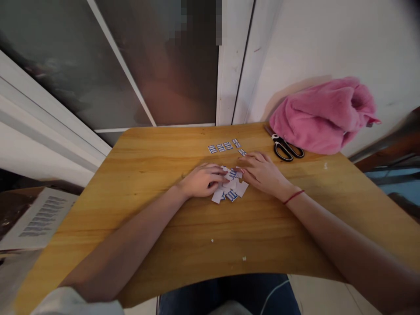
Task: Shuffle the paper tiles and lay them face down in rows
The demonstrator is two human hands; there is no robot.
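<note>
A loose pile of small paper cards lies at the middle of the wooden table. Some show plain white, others blue-edged print. Along the pile's left edge, my left hand rests with loosely bent fingers over the cards and its thumb underneath. From the other side my right hand, a red band at its wrist, reaches in with fingers spread. Its lower fingertips touch the pile; its upper ones lie beside a printed card. Further back, several printed cards sit in a short row.
Black-handled scissors lie at the back right, their blades hidden by a pink plush bundle against the wall. Tiny white scraps dot the table. A box with printed text stands off its left side.
</note>
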